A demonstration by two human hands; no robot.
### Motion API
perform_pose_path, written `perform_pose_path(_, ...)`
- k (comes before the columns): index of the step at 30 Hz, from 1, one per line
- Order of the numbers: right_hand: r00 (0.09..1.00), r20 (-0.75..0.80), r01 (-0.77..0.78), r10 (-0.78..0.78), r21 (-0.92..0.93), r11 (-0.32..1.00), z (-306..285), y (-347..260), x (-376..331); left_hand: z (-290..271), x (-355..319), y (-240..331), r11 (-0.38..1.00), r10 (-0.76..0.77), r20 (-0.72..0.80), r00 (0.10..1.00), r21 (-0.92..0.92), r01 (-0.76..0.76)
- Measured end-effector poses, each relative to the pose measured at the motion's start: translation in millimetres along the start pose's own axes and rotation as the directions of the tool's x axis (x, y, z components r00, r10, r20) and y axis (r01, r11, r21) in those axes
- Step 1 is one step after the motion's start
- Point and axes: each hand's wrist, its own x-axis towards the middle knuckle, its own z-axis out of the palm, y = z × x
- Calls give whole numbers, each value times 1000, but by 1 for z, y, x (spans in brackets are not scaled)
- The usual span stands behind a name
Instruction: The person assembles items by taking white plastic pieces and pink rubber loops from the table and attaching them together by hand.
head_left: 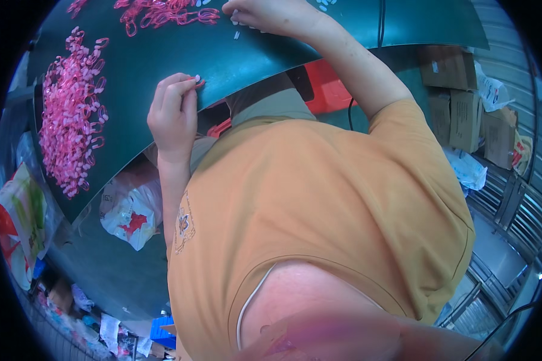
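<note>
Nearest is the orange shirt (pixel 319 210), filling the lower view and hiding the space under the desk (pixel 235 54). At the desk's near edge the left hand (pixel 173 114) has its grip pressed together, pinching a small pink clip (pixel 197 80); its long axis cannot be told, since only a tip shows, right at the edge. Left of that hand on the desk lies a long pile of pink clips (pixel 72 114), running away from the edge. Farther along, the right hand (pixel 271 15) rests on the desk beside small white pieces (pixel 237 35); I cannot tell its grip. More pink clips (pixel 162 13) lie at the far side.
</note>
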Motion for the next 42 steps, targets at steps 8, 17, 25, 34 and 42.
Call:
perform_pose_path(8, 991, 129, 47, -27, -157, 986, -15, -12, 0, -1, -1, 1, 1000, -11, 0, 1000, 11, 11)
perform_pose_path(17, 957, -42, 289, -287, 45, 956, 21, -34, -6, -1, 3, 3, 988, -119, 9, 993, -93, 120)
perform_pose_path(25, 956, 100, 255, -276, 183, 950, 32, -65, -11, -5, 2, 5, 990, -123, 22, 992, -64, 124)
perform_pose_path(34, 947, 101, 297, -304, 86, 951, 34, -75, -16, -5, 0, 4, 996, -80, 19, 997, -23, 81)
perform_pose_path(42, 928, 168, 359, -334, -154, 921, 36, -91, -16, -9, -4, 2, 995, -95, 15, 995, -19, 95)
